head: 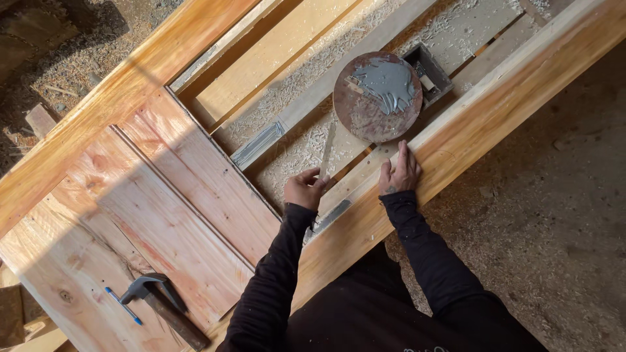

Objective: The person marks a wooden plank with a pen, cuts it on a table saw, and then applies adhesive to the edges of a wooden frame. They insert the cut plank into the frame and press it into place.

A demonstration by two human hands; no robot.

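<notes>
The head camera looks down at a big wooden door frame (495, 111) lying flat like a work surface. The wood is orange and shiny in the sun.

The left hand (304, 189) is curled, and its fingers (312, 175) pinch the bottom end of a thin flat metal strip (327, 151) that stands up over an open gap in the frame. The right hand (399, 173) lies flat on a pale wooden slat (355, 186), with its fingers pressed together and pointing up toward a round rusty metal plate (377, 98). The plate has a pile of silver nails (390, 83) on it and sits just above the right hand. A small dark box (428, 73) is just beside the plate.

Wood shavings (306, 143) fill the gaps in the frame. A wood panel (163, 215) covers the left part. A hammer (160, 303) and a blue pen (123, 306) lie on it, well apart from the hands.

The floor (554, 195) on the right is grey dirt with sawdust. More wood chips lie on the ground at the top left.
</notes>
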